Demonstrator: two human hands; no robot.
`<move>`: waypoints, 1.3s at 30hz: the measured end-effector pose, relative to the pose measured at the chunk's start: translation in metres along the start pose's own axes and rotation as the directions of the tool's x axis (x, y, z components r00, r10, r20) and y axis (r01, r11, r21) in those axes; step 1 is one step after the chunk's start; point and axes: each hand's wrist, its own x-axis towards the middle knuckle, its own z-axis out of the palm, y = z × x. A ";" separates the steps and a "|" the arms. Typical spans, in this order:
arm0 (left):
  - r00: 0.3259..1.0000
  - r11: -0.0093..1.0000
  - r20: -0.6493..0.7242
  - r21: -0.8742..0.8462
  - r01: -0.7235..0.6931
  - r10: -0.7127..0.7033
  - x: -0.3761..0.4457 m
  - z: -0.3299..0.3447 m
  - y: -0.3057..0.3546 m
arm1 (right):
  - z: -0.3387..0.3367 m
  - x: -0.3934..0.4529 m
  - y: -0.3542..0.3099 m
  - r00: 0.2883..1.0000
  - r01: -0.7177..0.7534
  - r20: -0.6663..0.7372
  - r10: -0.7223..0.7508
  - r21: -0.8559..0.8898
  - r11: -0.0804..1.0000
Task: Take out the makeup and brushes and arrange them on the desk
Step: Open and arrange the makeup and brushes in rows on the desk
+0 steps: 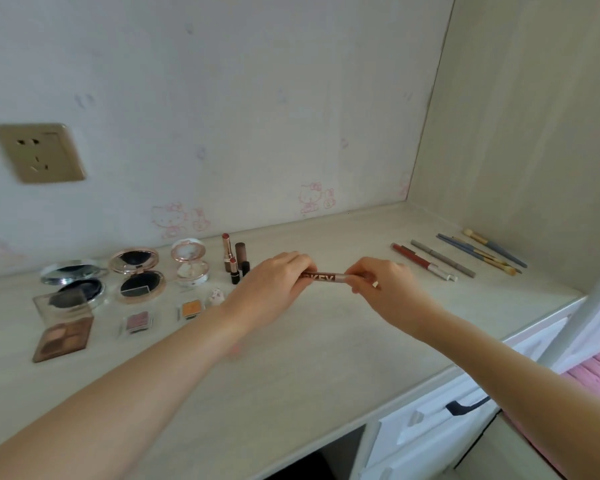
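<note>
Both hands are above the counter and hold one pink pen between them, level in the air. The left hand has its fingers curled around the left end; the right hand pinches the right end. Behind the left arm lie small eyeshadow pans and a brown palette. Further back are open compacts and lipsticks. At the far right, pencils and brushes lie side by side near the side wall.
</note>
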 end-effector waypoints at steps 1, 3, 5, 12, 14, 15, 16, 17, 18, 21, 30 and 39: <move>1.000 1.000 -0.014 -0.009 0.024 -0.024 -0.014 -0.008 -0.004 | 0.005 -0.001 -0.013 1.000 0.013 0.018 -0.014 0.029 0.999; 0.996 0.996 -0.046 -0.025 0.081 -0.082 -0.040 -0.023 -0.011 | 0.017 -0.002 -0.037 0.998 0.031 0.051 -0.035 0.078 0.996; 0.985 0.987 -0.078 -0.061 0.150 -0.155 -0.064 -0.036 -0.019 | 0.029 -0.002 -0.058 0.995 0.044 0.082 -0.053 0.112 0.993; 0.921 0.929 -0.165 -0.184 0.322 -0.353 -0.142 -0.064 -0.036 | 0.077 -0.008 -0.117 0.979 0.018 0.191 -0.073 0.274 0.962; 0.888 0.904 -0.205 -0.213 0.370 -0.411 -0.161 -0.069 -0.038 | 0.092 -0.011 -0.132 0.976 0.011 0.204 -0.080 0.319 0.948; 0.873 0.896 -0.225 -0.212 0.389 -0.432 -0.170 -0.071 -0.040 | 0.100 -0.012 -0.140 0.974 0.006 0.211 -0.085 0.350 0.937; 0.859 0.889 -0.243 -0.210 0.407 -0.451 -0.178 -0.073 -0.042 | 0.109 -0.014 -0.147 0.972 -0.002 0.217 -0.088 0.381 0.925; 0.845 0.881 -0.258 -0.211 0.423 -0.467 -0.186 -0.076 -0.045 | 0.116 -0.015 -0.154 0.971 -0.016 0.224 -0.084 0.413 0.910; 0.834 0.875 -0.271 -0.208 0.437 -0.481 -0.194 -0.079 -0.048 | 0.123 -0.016 -0.159 0.969 -0.043 0.237 -0.074 0.454 0.890; 0.810 0.864 -0.302 -0.183 0.469 -0.503 -0.212 -0.083 -0.052 | 0.142 -0.021 -0.171 0.948 -0.186 0.316 -0.034 0.639 0.746; 0.824 0.892 -0.343 -0.135 0.431 -0.450 -0.224 -0.084 -0.055 | 0.165 -0.033 -0.176 0.979 -0.164 0.205 0.004 0.773 0.612; 0.760 0.797 -0.299 -0.411 0.443 -0.577 -0.225 -0.086 -0.054 | 0.164 -0.037 -0.174 0.989 0.006 0.094 -0.111 0.738 0.675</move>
